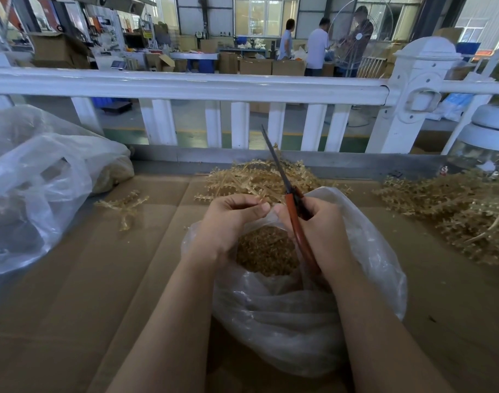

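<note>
My right hand (pixel 322 228) grips a pair of scissors (pixel 295 211) by the orange handles, blades closed and pointing up and away. My left hand (pixel 231 222) has its fingers curled, fingertips close to my right thumb, pinching something small that I cannot make out. Both hands hover over an open clear plastic bag (pixel 299 321) holding a heap of small tan cut pieces (pixel 266 251). A pile of tan spiky plastic sprigs (pixel 251 177) lies just beyond the hands on the cardboard-covered table (pixel 86 279).
A large crumpled plastic bag (pixel 38 188) sits at the left, with a loose sprig (pixel 126 205) beside it. More sprigs (pixel 455 217) are heaped at the right. A white railing (pixel 186 83) runs along the table's far edge. People stand far behind it.
</note>
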`<state>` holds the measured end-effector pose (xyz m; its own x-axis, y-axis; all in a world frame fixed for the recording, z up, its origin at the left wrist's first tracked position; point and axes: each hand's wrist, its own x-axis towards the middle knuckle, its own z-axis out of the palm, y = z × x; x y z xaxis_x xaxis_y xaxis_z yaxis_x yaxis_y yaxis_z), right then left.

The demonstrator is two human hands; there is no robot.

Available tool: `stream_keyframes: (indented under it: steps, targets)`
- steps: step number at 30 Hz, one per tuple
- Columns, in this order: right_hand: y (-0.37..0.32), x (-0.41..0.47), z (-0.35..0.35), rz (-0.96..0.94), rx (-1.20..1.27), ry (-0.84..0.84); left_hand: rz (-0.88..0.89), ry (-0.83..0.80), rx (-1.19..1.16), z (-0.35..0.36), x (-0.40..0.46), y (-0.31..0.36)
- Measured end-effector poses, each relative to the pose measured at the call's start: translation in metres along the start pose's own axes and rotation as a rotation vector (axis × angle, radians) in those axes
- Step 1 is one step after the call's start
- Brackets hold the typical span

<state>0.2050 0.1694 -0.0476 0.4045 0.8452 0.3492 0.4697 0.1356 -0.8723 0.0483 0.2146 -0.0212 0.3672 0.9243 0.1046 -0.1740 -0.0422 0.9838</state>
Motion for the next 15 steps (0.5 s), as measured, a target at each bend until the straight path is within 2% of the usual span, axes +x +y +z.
stream_keyframes:
  steps: [6, 15]
  targets:
    - [-0.0016, 0.0006, -0.0005, 0.003, 0.064, -0.065, -0.020, -0.057, -0.046, 0.0005, 0.0005, -0.0018]
    - [-0.0032, -0.0003, -0.0004, -0.053, 0.014, -0.049, 0.041, 0.067, 0.013, -0.0045, 0.0013, -0.0002]
